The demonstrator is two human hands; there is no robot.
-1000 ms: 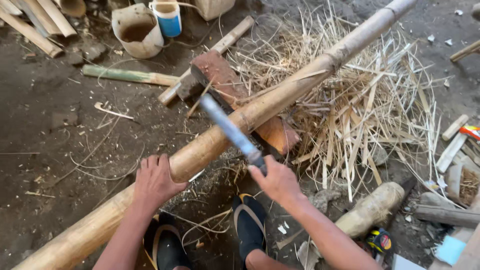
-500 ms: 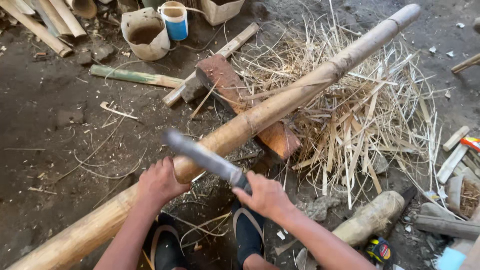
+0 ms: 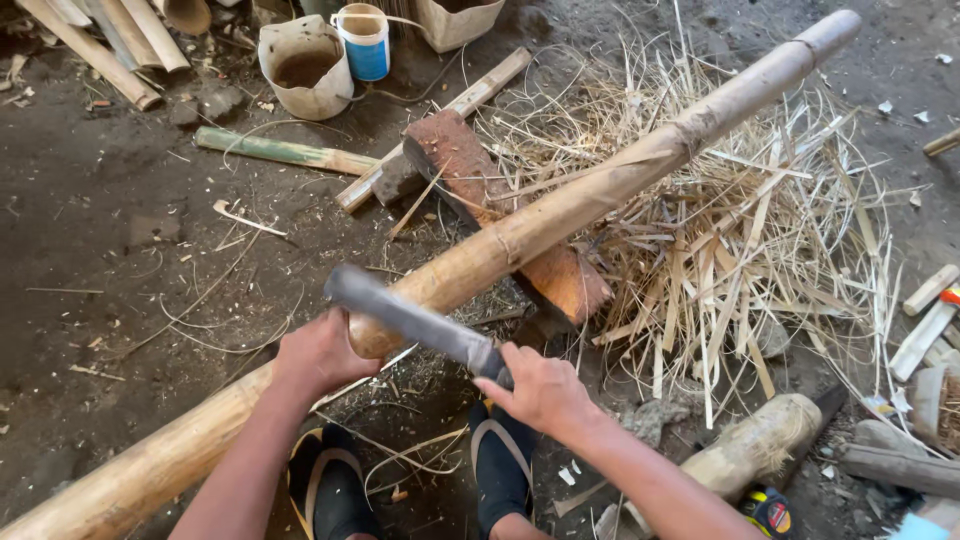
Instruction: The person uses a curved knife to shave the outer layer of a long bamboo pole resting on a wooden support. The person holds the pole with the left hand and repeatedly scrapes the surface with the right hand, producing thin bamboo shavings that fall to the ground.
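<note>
the right hand [image 3: 545, 390] is gripping the handle of a long knife [image 3: 415, 322], fingers wrapped fully round it, and the blade is now lying low and nearly flat across the bamboo pole [image 3: 560, 215]. a second ago the blade was standing high above the pole, pointing up and away from the grip toward the wooden block [image 3: 500, 205]; half a second ago it was already swinging down and leftward. now its far end is reaching past the pole, just above the left hand [image 3: 322, 352], and the flat of the blade is meeting the pole's upper surface right beside that hand. judging by this, the stroke is landing or shaving along the skin of the pole rather than chopping deep into it.

the left hand is clasping the pole from above, fingers curled over it, holding it steady just to the left of where the blade is crossing. it is staying in nearly the same place on the pole through all three moments. the pole is running from below the left hand, out across the wooden block, and on over the heap of bamboo strips [image 3: 760, 230] far beyond the grip. two sandalled feet [image 3: 410, 480] are planted directly beneath both hands.
</note>
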